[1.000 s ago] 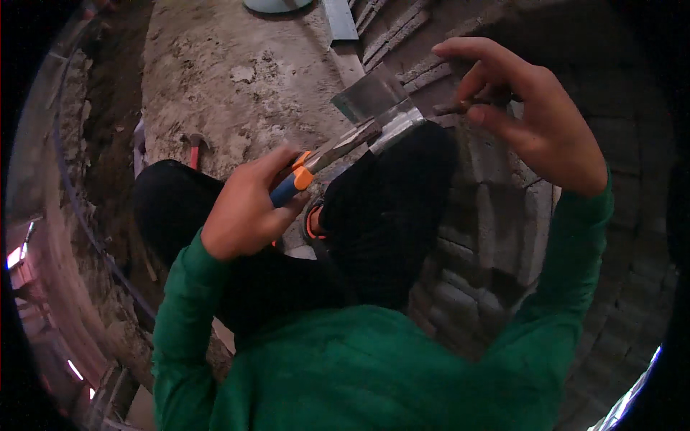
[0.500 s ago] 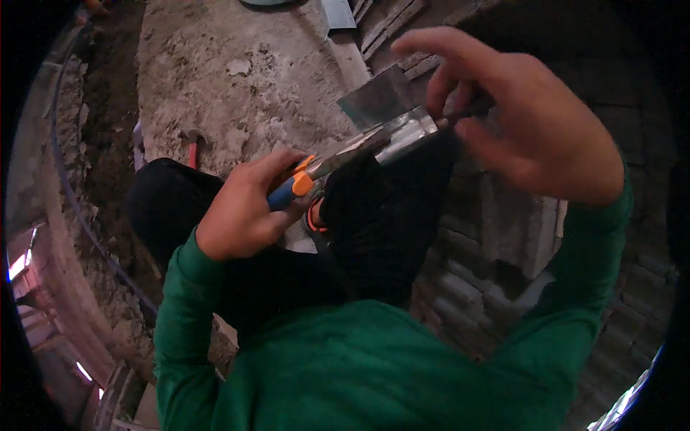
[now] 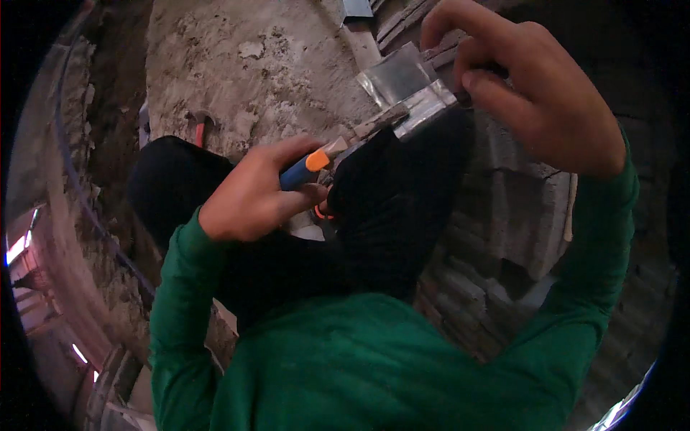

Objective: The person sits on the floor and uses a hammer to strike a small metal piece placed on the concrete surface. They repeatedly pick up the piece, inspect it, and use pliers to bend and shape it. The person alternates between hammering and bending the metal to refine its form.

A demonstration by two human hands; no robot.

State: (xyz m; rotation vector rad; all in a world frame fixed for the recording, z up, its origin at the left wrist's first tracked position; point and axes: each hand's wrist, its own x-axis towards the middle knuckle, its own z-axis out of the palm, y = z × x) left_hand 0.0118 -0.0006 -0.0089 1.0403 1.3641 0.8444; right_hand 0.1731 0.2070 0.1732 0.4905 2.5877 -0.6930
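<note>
My left hand (image 3: 251, 190) is wrapped around the blue-and-orange handle of a long metal hand tool, which looks like snips (image 3: 313, 162). Its metal part reaches up and right to a shiny piece of bent sheet metal (image 3: 425, 109), with a flat grey flap (image 3: 397, 75) beyond it. The join between tool and metal is unclear. At the right end of the sheet hovers my right hand (image 3: 535, 93), fingers curled but apart, with no object visible in them. My knee in dark trousers lies beneath the sheet metal.
On the rough concrete slab (image 3: 237, 79) lies a hammer with a red handle (image 3: 200, 132). Another metal strip (image 3: 357, 8) rests at the top. Grey blocks (image 3: 532, 215) stand right of my leg, and a dark hose (image 3: 72, 169) runs along the left.
My right hand has risen, its fingers curling more. The tool and sheet metal have shifted up and right with my left hand, and the metal's flat flap now catches more light.
</note>
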